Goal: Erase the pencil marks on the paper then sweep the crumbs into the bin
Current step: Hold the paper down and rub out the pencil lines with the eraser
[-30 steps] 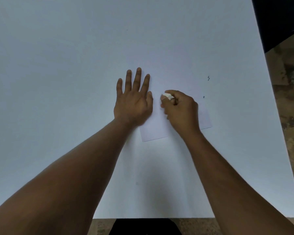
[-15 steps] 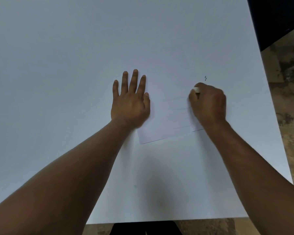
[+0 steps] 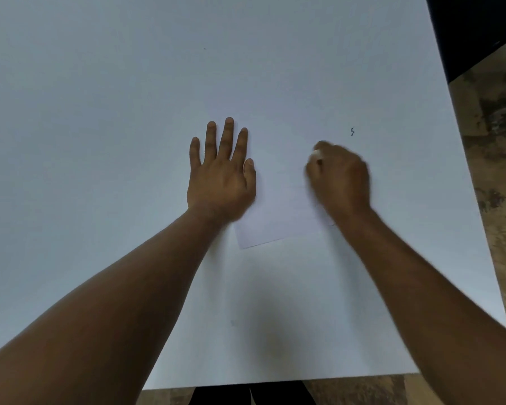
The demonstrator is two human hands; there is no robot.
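head view, left to right. my left hand (image 3: 221,176) is flat, fingers straight and spread, palm pressing the left edge of the small white rectangular sheet of paper (image 3: 278,211). it hasn't shifted over the last second, so the sheet is still pinned where it was on the large white tabletop (image 3: 100,141).

paper sits at table centre, between my two hands, near corner pointing toward me. half a second ago faint pencil lines showed across its middle. now i can't make them out, but this frame is motion-blurred, so i can't call them gone.

my right hand (image 3: 341,176) is curled into a fist pinching the small white eraser (image 3: 316,154), which just peeks out at the fingertips. a second ago it was close beside my left thumb, then it swept out to the paper's right edge, and now it's coming back in a little, blurred. that reads as back-and-forth rubbing strokes across the sheet.

right of the hand, a small dark squiggle mark (image 3: 352,132) sits on the tabletop, off the paper, unchanged.

judgement: still in the erase step. crumbs too small to see. no bin in view, so the sweep hasn't begun. next: check the lines once the hand stops moving.
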